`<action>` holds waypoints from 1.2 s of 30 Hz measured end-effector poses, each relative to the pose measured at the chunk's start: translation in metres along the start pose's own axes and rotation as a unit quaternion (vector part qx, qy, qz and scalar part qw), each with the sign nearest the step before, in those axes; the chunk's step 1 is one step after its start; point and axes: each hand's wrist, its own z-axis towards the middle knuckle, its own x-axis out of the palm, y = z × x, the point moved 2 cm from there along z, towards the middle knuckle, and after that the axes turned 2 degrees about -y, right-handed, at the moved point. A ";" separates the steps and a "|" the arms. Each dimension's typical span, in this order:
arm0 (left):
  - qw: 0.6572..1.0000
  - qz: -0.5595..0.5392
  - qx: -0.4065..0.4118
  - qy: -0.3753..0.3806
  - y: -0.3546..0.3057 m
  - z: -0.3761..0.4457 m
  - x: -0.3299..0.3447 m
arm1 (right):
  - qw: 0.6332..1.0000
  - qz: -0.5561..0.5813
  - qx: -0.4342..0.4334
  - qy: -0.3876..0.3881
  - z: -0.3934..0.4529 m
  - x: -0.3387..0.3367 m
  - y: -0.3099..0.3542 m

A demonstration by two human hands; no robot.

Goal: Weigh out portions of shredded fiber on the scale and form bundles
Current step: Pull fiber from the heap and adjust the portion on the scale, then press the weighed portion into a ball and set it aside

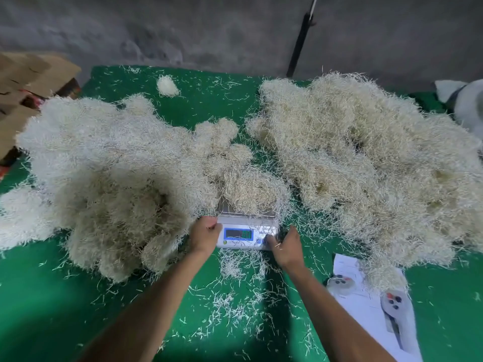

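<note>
A small white digital scale [245, 235] with a blue-framed display sits at the centre of the green table. A clump of pale shredded fiber [254, 190] lies on its metal pan. My left hand [205, 235] holds the scale's left front corner with curled fingers. My right hand [286, 245] is at the scale's right front corner, fingers on its button area. A big heap of fiber [112, 173] lies to the left. Another big heap [366, 163] fills the right. One small rounded bundle [167, 86] rests at the back.
Loose strands litter the green cloth [65, 309] in front of the scale. White paper sheets with two small tools [392, 309] lie at the front right. Cardboard boxes [31, 82] stand at the back left. A white bag [467, 100] is at the far right, and a dark pole [299, 45] leans on the wall.
</note>
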 end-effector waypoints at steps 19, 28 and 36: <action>0.971 0.209 0.103 0.053 0.082 -0.153 0.066 | 0.957 -0.270 -0.110 0.002 -0.097 0.101 -0.057; 0.967 0.233 0.099 0.041 0.077 -0.149 0.063 | 0.964 -0.245 -0.102 -0.010 -0.097 0.091 -0.048; 0.994 0.090 0.049 0.050 -0.012 -0.076 0.036 | 0.984 -0.019 -0.114 -0.135 -0.011 -0.018 0.024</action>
